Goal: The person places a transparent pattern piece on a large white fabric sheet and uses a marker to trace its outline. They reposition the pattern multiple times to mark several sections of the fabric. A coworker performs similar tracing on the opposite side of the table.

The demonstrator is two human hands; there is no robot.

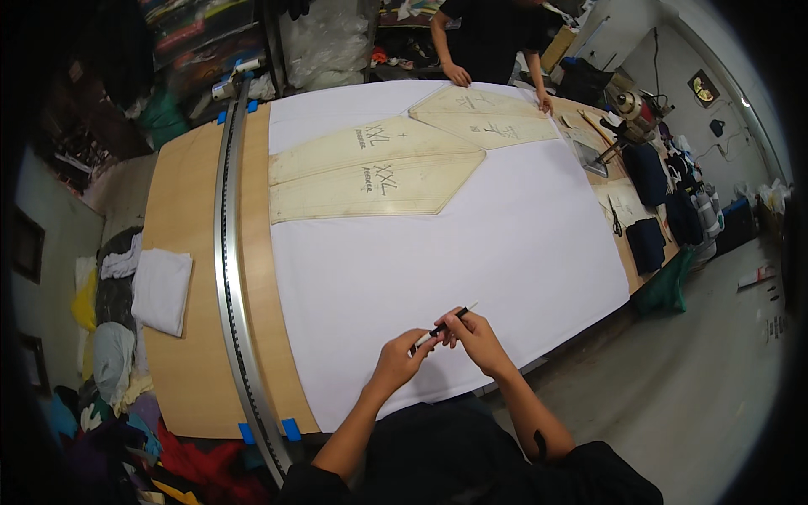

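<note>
Both my hands are raised over the near part of the white fabric, closed on a slim black-and-white pen. My left hand pinches its lower-left end, and my right hand grips farther up, where a thin pale tip sticks out to the upper right. Whether the pen is capped I cannot tell. Large cream pattern pieces with handwritten marks lie flat on the far left of the fabric. Another pattern piece lies at the far right, under a co-worker's hands.
A metal rail crosses the wooden table left of the fabric. Folded white cloth rests at the table's left edge. To the right are black scissors, a cutting machine and dark folded garments. Coloured cloth heaps lie lower left.
</note>
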